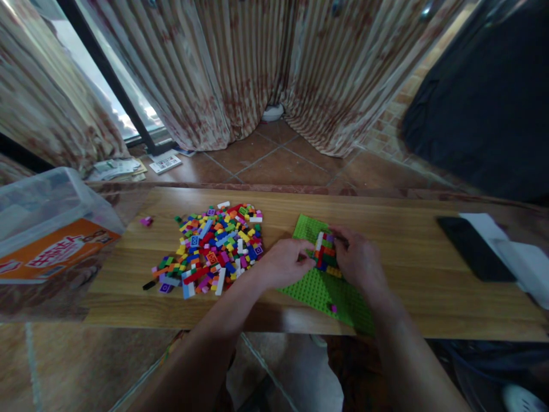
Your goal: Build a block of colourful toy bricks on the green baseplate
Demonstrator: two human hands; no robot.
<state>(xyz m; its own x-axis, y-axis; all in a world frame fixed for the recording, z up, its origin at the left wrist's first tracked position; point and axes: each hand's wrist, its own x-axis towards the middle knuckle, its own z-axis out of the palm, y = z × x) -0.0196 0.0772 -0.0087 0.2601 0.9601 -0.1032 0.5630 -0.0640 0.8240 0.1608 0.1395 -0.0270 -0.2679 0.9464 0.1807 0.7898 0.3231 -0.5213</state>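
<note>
A small build of toy building bricks (328,254), in white, red, orange, green, blue and yellow, sits on a green studded baseplate (317,292). On its left side my left hand (288,262) is closed, thumb and index finger drawn together against the build's edge. Whatever those fingertips hold, if anything, is too small to make out. My right hand (359,255) curls around the build's far and right sides, its fingers gripping the bricks and hiding part of them. One magenta brick (333,308) lies on the near part of the baseplate.
A large pile of loose mixed bricks (223,246) spreads on the wooden table (407,252) left of the baseplate. A clear plastic box (55,200) with an orange label stands far left. A dark flat item (476,249) and white paper (525,263) lie at the right end.
</note>
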